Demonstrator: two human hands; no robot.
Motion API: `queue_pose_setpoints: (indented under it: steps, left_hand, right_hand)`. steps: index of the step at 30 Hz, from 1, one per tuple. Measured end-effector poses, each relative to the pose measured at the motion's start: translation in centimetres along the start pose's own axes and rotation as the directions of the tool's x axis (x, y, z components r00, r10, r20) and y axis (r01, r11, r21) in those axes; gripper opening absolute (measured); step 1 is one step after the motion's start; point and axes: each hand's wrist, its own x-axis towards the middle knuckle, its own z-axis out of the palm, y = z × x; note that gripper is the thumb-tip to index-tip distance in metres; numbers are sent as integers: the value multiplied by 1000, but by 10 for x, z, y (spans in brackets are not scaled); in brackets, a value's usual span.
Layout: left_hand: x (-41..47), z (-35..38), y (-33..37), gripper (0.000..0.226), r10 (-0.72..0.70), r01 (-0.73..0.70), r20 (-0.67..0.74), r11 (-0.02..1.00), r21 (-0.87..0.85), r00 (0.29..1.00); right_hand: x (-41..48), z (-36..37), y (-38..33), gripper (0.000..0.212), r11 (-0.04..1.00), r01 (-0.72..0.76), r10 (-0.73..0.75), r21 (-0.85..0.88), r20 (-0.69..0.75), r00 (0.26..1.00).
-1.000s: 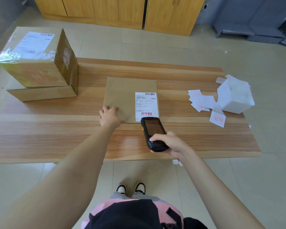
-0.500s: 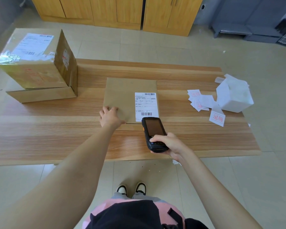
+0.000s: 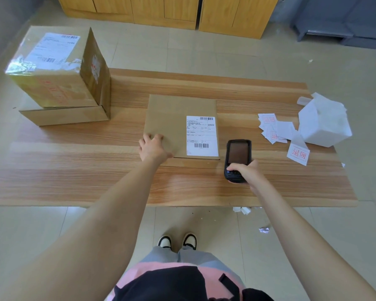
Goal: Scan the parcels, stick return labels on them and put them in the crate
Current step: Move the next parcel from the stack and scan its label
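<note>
Black scanner (image 3: 237,153) gripped by right fingers (image 3: 235,169); flat left fingers (image 3: 152,139) press parcel (image 3: 178,118).

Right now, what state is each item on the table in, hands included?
flat parcel: closed, lying flat, no return label showing.
left hand: rests on the flat parcel's near-left corner.
scanner: screen up, right of the flat parcel.
right hand: grips the scanner.
large box: taped shut, stacked on a flatter box.
return labels: loose, scattered.
</note>
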Motion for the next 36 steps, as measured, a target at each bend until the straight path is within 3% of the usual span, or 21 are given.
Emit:
queue_pose_setpoints:
  steps: [8,22,30,36]
  left_hand:
    - [2,2,-1,71,4,-4,-8,1000,2,1000]
    - [4,3,-4,72,16,-16,-4,999,28,1000]
    - [4,2,-5,72,27,-27,-3,999,40,1000]
    - [4,3,-4,72,21,-21,5,999,47,1000]
  right_hand:
    - [13,9,44,64,999,-32,28,-34,-113,993]
    - [26,18,83,75,999,15,-19,-40,-104,994]
    - [27,26,99,68,951,75,-125,-298,-154,980]
    - [24,32,95,74,918,10,-97,-396,-201,975]
